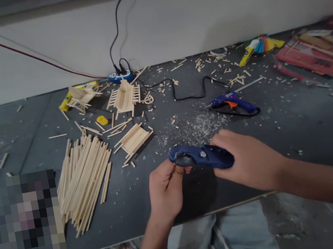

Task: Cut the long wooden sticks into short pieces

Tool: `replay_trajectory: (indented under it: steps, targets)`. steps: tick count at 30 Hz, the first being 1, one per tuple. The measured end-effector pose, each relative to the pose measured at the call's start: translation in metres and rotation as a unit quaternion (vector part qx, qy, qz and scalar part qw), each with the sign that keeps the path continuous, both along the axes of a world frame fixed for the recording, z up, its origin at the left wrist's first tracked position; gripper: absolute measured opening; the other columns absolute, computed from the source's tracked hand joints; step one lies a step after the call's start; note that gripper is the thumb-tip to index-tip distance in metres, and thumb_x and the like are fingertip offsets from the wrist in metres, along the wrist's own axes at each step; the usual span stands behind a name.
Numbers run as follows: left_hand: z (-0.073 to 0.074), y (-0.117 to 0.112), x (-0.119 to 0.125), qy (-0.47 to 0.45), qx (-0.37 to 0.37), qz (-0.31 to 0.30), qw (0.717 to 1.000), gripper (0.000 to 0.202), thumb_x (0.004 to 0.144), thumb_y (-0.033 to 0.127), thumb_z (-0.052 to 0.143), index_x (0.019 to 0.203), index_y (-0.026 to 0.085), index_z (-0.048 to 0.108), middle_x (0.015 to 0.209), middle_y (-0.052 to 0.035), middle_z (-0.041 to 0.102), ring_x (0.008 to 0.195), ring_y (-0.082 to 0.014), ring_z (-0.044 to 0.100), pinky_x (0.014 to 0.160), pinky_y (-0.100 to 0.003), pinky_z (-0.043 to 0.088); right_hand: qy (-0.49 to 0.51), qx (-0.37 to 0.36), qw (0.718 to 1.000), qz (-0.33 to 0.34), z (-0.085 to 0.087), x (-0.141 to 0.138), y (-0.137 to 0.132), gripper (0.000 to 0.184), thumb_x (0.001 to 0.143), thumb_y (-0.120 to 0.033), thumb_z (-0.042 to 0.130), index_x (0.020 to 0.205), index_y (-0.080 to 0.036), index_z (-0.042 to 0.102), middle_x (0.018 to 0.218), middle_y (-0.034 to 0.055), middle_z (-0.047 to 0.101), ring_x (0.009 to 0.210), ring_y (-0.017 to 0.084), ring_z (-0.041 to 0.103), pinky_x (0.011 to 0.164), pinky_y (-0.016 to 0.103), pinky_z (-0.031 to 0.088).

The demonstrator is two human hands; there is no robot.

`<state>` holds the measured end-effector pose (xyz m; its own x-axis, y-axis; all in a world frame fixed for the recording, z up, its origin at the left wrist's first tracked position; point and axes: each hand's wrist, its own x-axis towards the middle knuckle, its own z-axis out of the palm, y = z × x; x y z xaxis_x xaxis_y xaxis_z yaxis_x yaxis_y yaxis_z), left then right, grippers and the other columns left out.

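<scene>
My right hand is wrapped around a dark blue hand tool with a round metal screw in its side, which looks like a hand cutter. The rounded black head of this tool points left, over my left hand. My left fingers are closed in a pinch just under that head; whatever lies between them is hidden. Beyond my hands, a small stick-built panel lies on the dark table. To its left is a pile of thin wooden sticks. Pale shavings are scattered ahead of the tool.
A blue glue gun lies at right with its cord. Two stick models, a larger one and a smaller one, stand near a blue power socket. A yellow cap and red tray are also on the table.
</scene>
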<state>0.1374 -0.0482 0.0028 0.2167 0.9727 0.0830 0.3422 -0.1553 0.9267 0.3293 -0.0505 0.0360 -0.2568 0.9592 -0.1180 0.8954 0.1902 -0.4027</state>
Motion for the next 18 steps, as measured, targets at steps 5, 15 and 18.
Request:
replay_trajectory:
  steps: [5,15,18]
  targets:
    - [0.002,-0.002,-0.001,-0.023,-0.014,0.002,1.000,0.026,0.084,0.022,0.045,0.063,0.014,0.057,0.060,0.0015,0.057,0.058,-0.0082,0.051,0.056,-0.015,0.039,-0.001,0.011,1.000,-0.011,-0.003,-0.001,0.001,0.013,0.066,-0.023,0.055,0.071,-0.021,0.043,0.072,-0.0019,0.049,0.064,0.014,0.050,0.057,0.025,0.034]
    - [-0.007,-0.005,-0.007,-0.064,-0.025,0.032,0.997,0.020,0.081,0.025,0.050,0.070,0.014,0.063,0.062,0.0013,0.056,0.060,-0.0096,0.048,0.057,-0.017,0.039,0.039,0.017,0.999,0.018,0.001,-0.005,-0.003,0.031,0.065,-0.027,0.057,0.095,-0.021,0.051,0.090,0.0042,0.052,0.080,0.020,0.052,0.069,0.030,0.039]
    - [-0.010,-0.007,-0.009,-0.063,-0.007,0.033,0.997,0.017,0.080,0.022,0.052,0.074,0.014,0.066,0.061,0.0021,0.054,0.059,-0.0088,0.045,0.056,-0.016,0.038,0.036,0.022,0.999,0.020,0.001,-0.006,-0.006,0.032,0.064,-0.025,0.058,0.095,-0.021,0.052,0.089,0.0047,0.052,0.080,0.020,0.051,0.070,0.031,0.040]
